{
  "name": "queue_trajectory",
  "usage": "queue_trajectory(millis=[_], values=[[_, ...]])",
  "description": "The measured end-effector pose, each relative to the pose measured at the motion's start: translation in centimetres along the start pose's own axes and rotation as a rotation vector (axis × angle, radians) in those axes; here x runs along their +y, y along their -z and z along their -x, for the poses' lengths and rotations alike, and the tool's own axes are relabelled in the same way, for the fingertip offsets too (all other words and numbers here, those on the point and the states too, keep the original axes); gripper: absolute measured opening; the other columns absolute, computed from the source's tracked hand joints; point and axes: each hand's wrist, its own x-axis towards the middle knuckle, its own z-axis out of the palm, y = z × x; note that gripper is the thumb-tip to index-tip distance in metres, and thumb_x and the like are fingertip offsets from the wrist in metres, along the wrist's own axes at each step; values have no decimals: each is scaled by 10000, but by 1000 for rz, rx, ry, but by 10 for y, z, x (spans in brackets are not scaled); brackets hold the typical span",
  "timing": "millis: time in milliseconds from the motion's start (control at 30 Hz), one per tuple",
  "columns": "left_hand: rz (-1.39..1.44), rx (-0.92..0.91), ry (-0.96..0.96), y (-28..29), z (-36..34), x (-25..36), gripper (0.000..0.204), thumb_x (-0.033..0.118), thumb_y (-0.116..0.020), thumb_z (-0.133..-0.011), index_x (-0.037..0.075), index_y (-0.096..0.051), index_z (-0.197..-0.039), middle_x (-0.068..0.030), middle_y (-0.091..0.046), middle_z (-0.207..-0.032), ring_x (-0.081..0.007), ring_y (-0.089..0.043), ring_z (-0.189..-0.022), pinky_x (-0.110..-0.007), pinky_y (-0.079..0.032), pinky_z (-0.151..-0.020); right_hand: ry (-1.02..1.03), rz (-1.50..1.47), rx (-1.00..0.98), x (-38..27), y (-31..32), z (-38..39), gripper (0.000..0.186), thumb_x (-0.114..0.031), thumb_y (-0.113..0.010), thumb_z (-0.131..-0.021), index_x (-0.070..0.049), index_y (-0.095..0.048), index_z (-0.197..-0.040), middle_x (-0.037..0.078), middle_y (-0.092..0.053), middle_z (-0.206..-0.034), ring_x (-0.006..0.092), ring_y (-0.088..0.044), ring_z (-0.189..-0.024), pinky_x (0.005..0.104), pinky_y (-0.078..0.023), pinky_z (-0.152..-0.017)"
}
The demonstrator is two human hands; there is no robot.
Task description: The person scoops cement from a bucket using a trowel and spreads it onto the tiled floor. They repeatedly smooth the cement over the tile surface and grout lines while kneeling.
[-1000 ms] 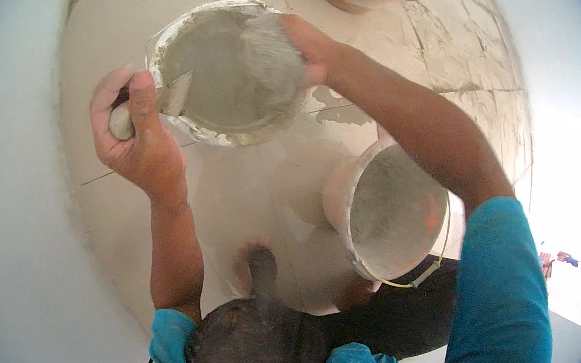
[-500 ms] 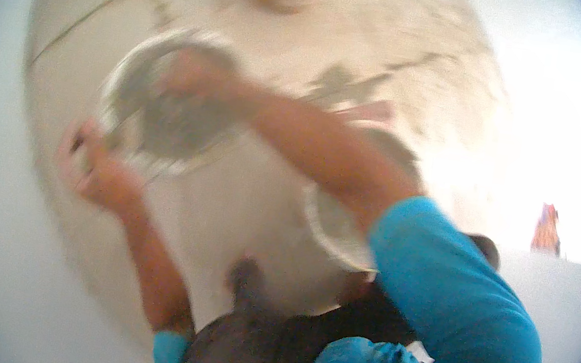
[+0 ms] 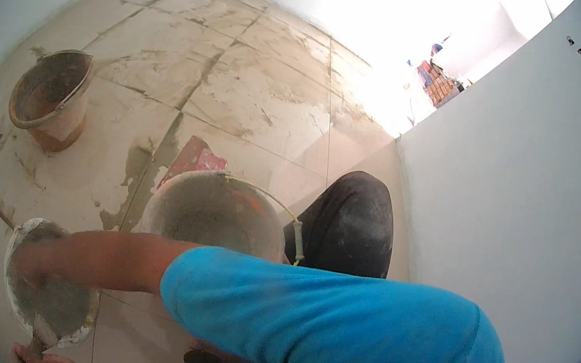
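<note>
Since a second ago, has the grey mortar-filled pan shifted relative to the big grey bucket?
Cannot tell: the head camera swung. The grey mortar-filled pan lies left of the big grey bucket, as before; right hand on its rim.

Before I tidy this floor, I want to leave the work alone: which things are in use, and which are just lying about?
In use:
round pan of grey mortar
right hand on the pan rim
left hand gripping a tool handle
grey bucket beside the pan

Lying about:
rusty bucket
red flat piece
stacked bricks

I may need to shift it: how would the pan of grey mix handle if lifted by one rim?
The pan is shallow and filled with wet mix, so probably heavy and inclined to tip. Its smeared rim looks slippery where the right hand grips it.
</note>
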Motion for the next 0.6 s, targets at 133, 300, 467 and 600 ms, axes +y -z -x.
queue_trajectory(millis=[133, 300, 467, 600], values=[[-35, -51, 23, -7, 10, 6, 232, 182, -698, -858, -32, -622, -906, -105, -622, -814, -193, -558, -714, -345, -473, -674, -4, 3, -11, 31, -9, 0, 400, -293, -773, -640, -45, -721, -950, 155, -684, -1009, 294, -648, -947, 403, -506, -812], [-20, -66, -16, -10, 11, 11, 259, 217, -687, -875, -30, -621, -919, -113, -616, -803, -196, -551, -712, -351, -473, -673, 6, -2, 7, 33, -5, 8, 330, -243, -755, -663, -48, -724, -928, 152, -688, -979, 292, -656, -929, 411, -514, -793], [-244, -128, -170, 14, -8, -33, 296, 253, -652, -895, -18, -627, -1012, -135, -646, -949, -239, -610, -863, -364, -500, -779, 42, -12, 12, 22, -1, 4, 262, -193, -737, -686, -52, -727, -906, 149, -693, -948, 291, -663, -911, 419, -521, -774], [-548, -156, -129, 36, -15, -45, 275, 219, -616, -918, 20, -639, -1107, -92, -657, -1075, -211, -622, -984, -349, -505, -877, 62, -44, -8, 6, 0, 1, 209, -153, -723, -704, -54, -729, -889, 147, -697, -924, 290, -669, -896, 426, -526, -759]])
